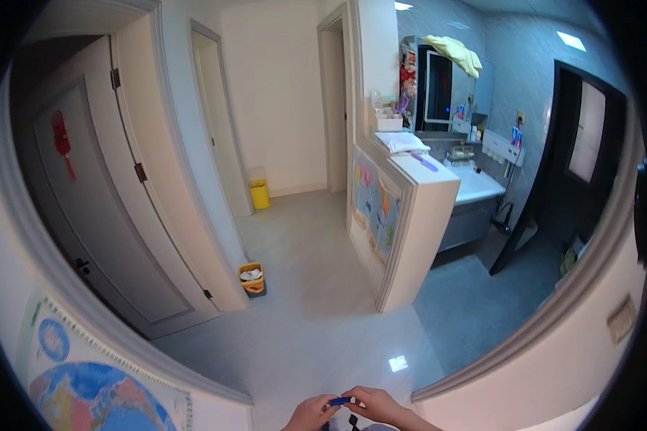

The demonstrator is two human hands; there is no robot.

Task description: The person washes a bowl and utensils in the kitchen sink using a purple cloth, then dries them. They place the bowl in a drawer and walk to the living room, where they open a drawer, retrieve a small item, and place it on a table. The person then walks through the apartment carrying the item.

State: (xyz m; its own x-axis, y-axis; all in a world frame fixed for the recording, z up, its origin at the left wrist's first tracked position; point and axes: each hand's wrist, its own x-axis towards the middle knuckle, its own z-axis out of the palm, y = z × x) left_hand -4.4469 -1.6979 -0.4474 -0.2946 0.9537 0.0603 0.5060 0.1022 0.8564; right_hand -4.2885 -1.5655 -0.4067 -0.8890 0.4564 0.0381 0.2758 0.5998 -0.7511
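Note:
A small dark blue object [339,401] is held between my two hands at the bottom centre of the view; its exact kind cannot be told. My left hand [314,412] grips its left end, with fingertips and thumb closed on it. The fingers of my right hand [374,403] pinch its right end. Just below the hands hangs a small black piece [353,420], perhaps a strap end. Grey floor tiles lie beyond the hands.
A doorway frames the hall. A yellow bin [252,280] with white paper stands at the left wall corner, another yellow bin [259,195] farther back. On the right, a half-height wall [431,231] borders a washroom with a white sink [474,183]. A door [102,204] is at left.

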